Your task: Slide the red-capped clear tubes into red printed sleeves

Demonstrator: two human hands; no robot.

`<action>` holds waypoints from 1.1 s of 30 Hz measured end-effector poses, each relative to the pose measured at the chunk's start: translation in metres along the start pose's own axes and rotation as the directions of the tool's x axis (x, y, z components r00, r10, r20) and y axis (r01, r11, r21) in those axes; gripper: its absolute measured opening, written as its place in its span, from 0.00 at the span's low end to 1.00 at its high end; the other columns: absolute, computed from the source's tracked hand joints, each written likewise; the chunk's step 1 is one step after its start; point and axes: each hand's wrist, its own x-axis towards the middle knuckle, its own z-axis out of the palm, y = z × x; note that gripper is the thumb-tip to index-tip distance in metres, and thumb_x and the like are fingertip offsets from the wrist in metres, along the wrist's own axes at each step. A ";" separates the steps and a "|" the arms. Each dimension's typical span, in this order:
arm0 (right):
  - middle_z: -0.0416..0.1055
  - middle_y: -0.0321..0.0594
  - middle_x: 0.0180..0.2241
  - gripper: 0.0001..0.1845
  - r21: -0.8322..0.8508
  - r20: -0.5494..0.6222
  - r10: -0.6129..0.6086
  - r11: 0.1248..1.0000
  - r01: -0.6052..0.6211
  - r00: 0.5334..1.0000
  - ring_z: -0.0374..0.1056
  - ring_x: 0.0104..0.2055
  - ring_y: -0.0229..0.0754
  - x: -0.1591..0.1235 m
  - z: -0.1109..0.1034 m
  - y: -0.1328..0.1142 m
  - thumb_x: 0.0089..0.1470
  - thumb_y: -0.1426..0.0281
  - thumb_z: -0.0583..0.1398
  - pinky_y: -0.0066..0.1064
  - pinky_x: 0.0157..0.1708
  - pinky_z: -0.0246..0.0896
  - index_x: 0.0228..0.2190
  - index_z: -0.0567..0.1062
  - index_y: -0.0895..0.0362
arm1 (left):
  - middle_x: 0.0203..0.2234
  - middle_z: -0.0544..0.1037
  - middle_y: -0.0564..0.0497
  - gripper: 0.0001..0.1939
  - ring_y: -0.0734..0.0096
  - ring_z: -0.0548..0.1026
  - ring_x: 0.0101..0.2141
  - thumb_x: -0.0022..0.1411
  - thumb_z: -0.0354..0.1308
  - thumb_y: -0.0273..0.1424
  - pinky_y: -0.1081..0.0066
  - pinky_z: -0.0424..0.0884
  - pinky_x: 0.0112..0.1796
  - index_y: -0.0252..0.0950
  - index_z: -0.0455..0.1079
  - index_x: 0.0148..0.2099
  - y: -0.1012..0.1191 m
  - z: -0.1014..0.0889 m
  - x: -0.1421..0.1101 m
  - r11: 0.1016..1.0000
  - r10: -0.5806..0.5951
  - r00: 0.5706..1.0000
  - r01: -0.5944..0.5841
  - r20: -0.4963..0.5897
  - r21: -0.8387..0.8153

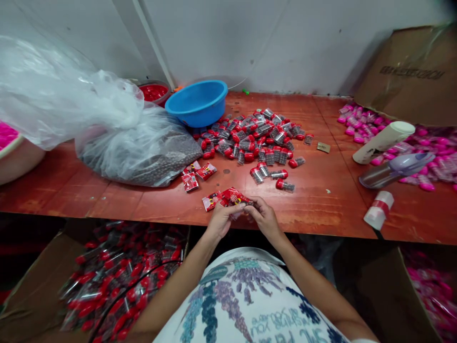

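Observation:
Near the table's front edge, my left hand (222, 220) and my right hand (264, 216) meet with fingers closed around a red printed packet (233, 194). Something dark shows by the fingertips, too small to make out. Beside my left hand lies another red packet (210, 202), partly under the held one. Several more red packets (190, 182) lie farther left. Beyond my hands are a few small clear bottles with red caps and dark contents (284, 186), in front of a large heap of similar bottles (262, 131).
A tied clear bag of dark beads (143, 152) and a blue basin (196, 105) stand at left. At right are a white tumbler (383, 142), a clear bottle with a lilac lid (394, 170), a plastic roll (379, 210) and pink-capped pieces (367, 123). Below, a carton (39, 281) holds red-capped bottles.

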 end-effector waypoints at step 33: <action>0.70 0.54 0.47 0.15 -0.858 -0.050 -0.147 0.512 0.033 0.988 0.66 0.49 0.52 0.089 -0.029 -0.017 0.58 0.67 0.57 0.41 0.48 0.58 0.46 0.73 0.59 | 0.26 0.79 0.52 0.15 0.70 0.77 0.26 0.40 0.70 0.20 0.68 0.76 0.31 0.31 0.72 0.32 0.004 -0.013 0.018 0.971 -0.001 0.934 -0.085 -0.357 -0.224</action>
